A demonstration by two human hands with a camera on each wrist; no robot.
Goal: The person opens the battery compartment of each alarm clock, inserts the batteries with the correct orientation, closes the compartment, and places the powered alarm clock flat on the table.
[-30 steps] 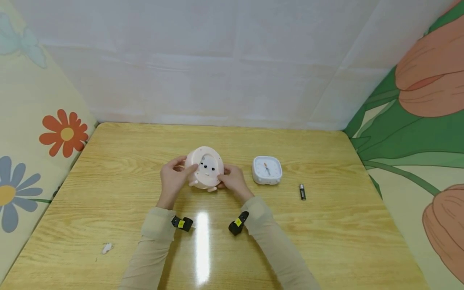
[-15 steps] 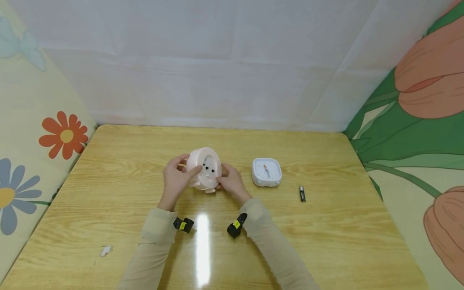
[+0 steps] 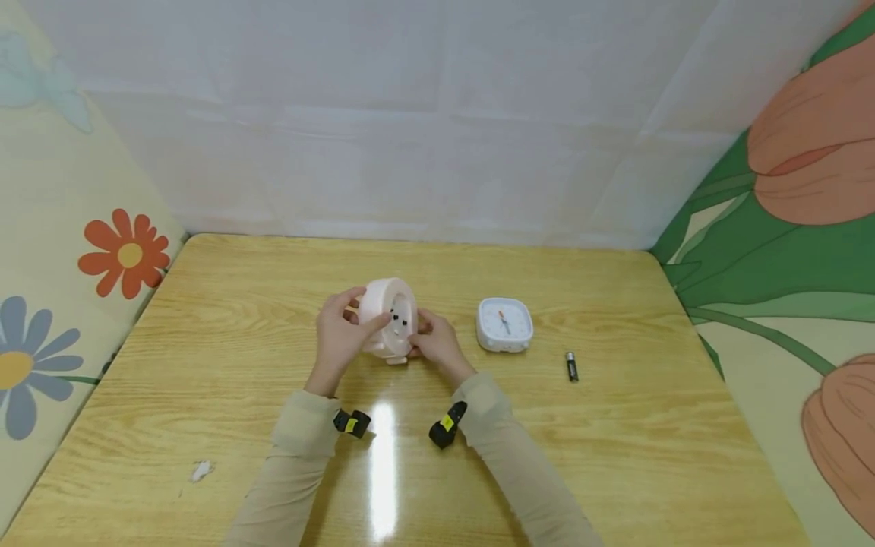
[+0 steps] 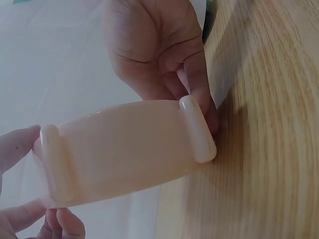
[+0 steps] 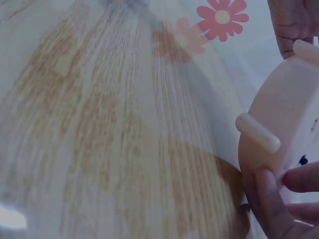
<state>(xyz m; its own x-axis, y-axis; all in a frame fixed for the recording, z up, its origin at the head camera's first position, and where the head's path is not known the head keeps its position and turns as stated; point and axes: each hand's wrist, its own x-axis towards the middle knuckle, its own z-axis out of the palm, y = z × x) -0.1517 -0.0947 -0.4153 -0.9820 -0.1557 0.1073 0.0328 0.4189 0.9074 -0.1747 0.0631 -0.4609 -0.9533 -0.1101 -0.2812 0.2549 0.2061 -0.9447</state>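
A round pale pink alarm clock (image 3: 377,300) is held up between both hands, its recessed back with small black knobs turned obliquely to the right in the head view. My left hand (image 3: 338,334) grips its left side, thumb on the back rim. On the right side, my right hand (image 3: 439,342) pinches the lower edge. Two peg-shaped feet (image 4: 198,130) stick out from the clock's underside in the left wrist view. The clock's front is hidden.
A white rounded-square clock (image 3: 504,325) lies face up on the wooden table (image 3: 642,425), right of the hands. Farther right lies a small black-and-silver battery (image 3: 571,367). A white worn patch (image 3: 201,471) marks the table at front left. A white cloth (image 3: 437,152) hangs behind.
The pink clock has turned so its back faces more to the right and shows narrower. My left hand has shifted slightly right; my right hand has hardly moved.
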